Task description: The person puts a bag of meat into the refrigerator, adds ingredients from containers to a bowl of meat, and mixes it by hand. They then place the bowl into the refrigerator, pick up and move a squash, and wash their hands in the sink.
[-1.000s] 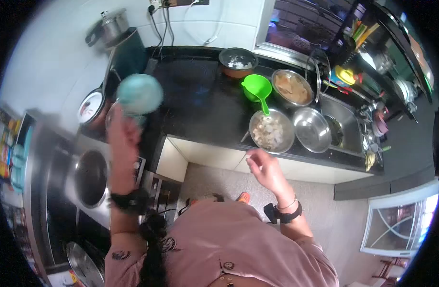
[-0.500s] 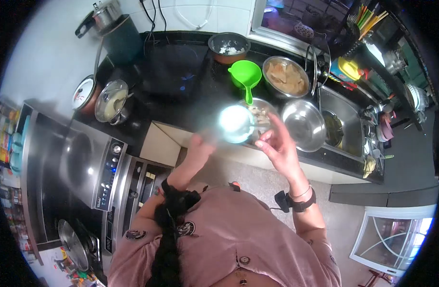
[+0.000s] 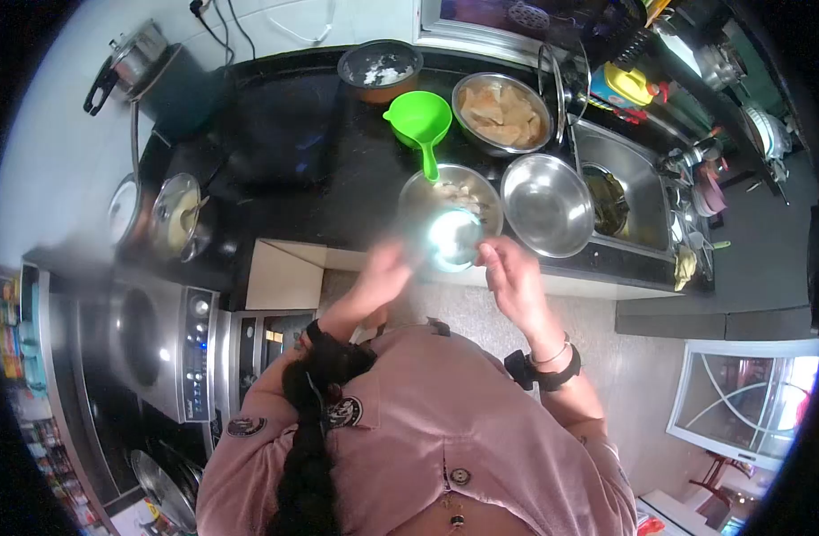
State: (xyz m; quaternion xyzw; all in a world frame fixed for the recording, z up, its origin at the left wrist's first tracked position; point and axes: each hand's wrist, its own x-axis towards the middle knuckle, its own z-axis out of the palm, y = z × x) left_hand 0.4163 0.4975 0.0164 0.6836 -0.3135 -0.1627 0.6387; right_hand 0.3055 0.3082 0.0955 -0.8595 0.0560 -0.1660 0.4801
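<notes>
On the left, the left hand (image 3: 384,271) is half curled and blurry beside the shiny round tub (image 3: 453,239), and I cannot tell if it grips it. The tub is held up at the front edge of the black table (image 3: 356,192), hiding part of a metal bowl (image 3: 488,196) of pale bits (image 3: 461,193). The right hand (image 3: 515,275) has bent fingers and pinches the tub's right edge.
</notes>
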